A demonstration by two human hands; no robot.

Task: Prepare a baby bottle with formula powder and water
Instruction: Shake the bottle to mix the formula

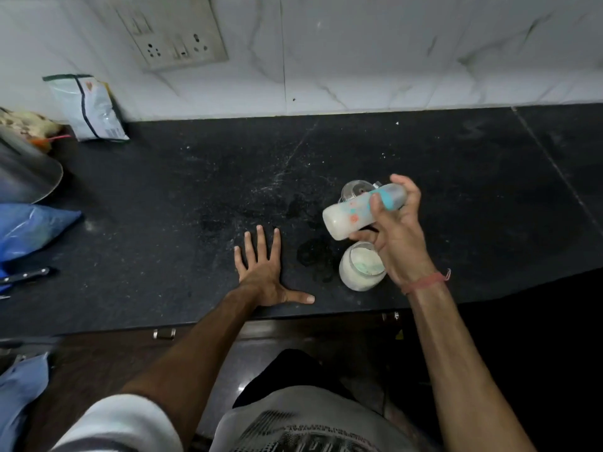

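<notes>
Dark speckled stone bench under a white marble-look wall w/ a switch/socket plate. Right hand is raised above the bench, fingers and thumb wrapped round a baby bottle; bottle is tipped nearly on its side, milky white inside, base pointing left. Just below it an open glass jar of white powder stands near the bench's front edge. Behind the bottle a clear glass, mostly hidden. Left hand lies flat on the bench, palm down, fingers spread, holding nothing. Far left: foil pouch against the wall, steel vessel, blue plastic bag, knife handle.
</notes>
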